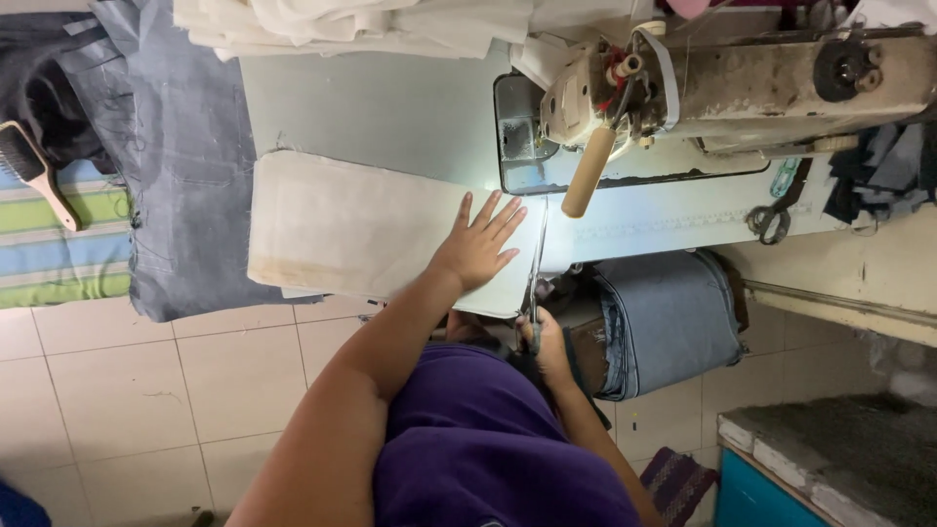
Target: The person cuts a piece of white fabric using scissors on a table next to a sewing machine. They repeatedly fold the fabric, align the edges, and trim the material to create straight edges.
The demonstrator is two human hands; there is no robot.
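So the biggest thing here is the pale desk (390, 107), with an old grimy sewing machine (781, 83) sitting along its far right side. Draped over the desk's left end is a big grey-blue cloth (176, 166) that hangs down toward the tiled floor (146, 390). Laid flat on the desk is a long cream fabric panel (342, 229), running from the left up to the machine's lit needle area.

Left hand (478, 244) is spread open, fingers apart, pressing flat on the right end of that panel. Right hand (545, 342) is down at the desk's near edge, closed around the handles of long scissors (537, 263), whose blades point up along the panel's right edge, just beside the left hand.

No real containers that I can see, only a folded stack of denim (669, 317) tucked under the desk. Smaller stuff: a brush (34, 171) on striped cloth far left, and another pair of scissors (776, 215) on the desk's right.
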